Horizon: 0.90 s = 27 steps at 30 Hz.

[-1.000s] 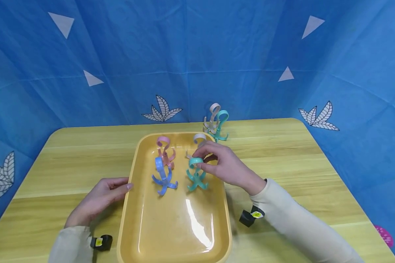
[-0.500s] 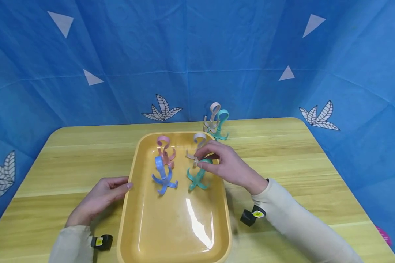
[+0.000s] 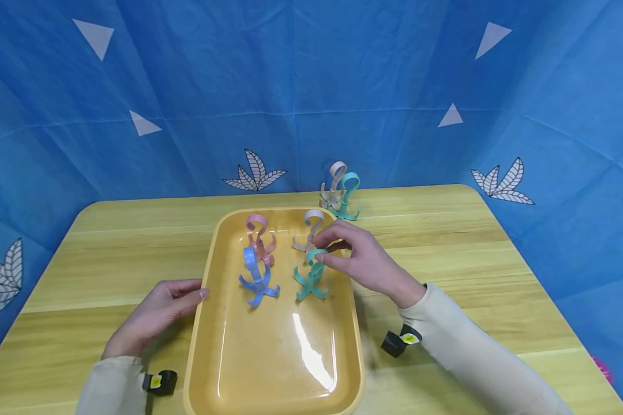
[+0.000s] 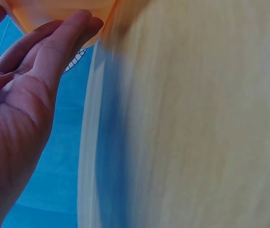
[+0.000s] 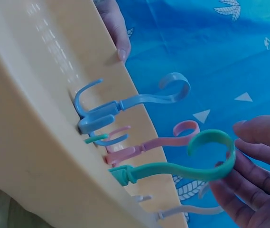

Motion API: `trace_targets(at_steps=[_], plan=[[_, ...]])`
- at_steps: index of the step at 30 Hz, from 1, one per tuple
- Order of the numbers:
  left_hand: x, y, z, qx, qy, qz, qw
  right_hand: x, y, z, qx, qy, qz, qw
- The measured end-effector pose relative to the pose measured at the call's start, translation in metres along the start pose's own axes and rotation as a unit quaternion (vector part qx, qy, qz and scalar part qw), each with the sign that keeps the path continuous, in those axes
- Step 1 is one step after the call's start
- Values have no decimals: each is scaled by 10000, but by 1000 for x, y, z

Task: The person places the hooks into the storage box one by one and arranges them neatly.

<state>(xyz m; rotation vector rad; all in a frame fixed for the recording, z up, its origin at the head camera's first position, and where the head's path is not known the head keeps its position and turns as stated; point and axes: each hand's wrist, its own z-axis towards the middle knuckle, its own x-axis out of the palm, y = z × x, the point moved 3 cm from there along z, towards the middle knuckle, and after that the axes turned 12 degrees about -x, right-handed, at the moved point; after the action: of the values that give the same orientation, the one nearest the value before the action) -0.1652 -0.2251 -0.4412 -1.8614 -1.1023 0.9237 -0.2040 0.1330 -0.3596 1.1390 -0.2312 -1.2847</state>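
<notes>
At the right side of the yellow tray, my right hand holds the curled top of a teal multi-prong hanger hook, whose prongs rest on the tray floor. In the right wrist view, thumb and fingers surround the ring of this teal hook. My left hand holds the tray's left rim, thumb over the edge; in the left wrist view its fingers lie along the outside of the tray. Inside the tray stand a blue hook, a pink hook and a whitish hook, partly hidden by my right hand.
Behind the tray, another whitish hook and another teal hook stand close together on the wooden table. A blue patterned cloth hangs along the table's back and sides.
The teal hook's curled top turned and leaned right, then came partly back to the left between my right fingers. My right hand shifted slightly right. The left hand and tray stay put.
</notes>
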Motion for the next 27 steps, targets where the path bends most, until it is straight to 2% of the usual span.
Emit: trace_targets(at_steps=[13,20,27], plan=[[-1,0,-1,53,97,-71,9999,-18,-6,-5,303,-104,-243,9992],[-1,1,-1,67,101,-107,9999,-30,-14,-5,570,-358,-289,9973],[2,1,2,116,291,-419,9986,-40,-19,-3,699,-764,-160,9945]])
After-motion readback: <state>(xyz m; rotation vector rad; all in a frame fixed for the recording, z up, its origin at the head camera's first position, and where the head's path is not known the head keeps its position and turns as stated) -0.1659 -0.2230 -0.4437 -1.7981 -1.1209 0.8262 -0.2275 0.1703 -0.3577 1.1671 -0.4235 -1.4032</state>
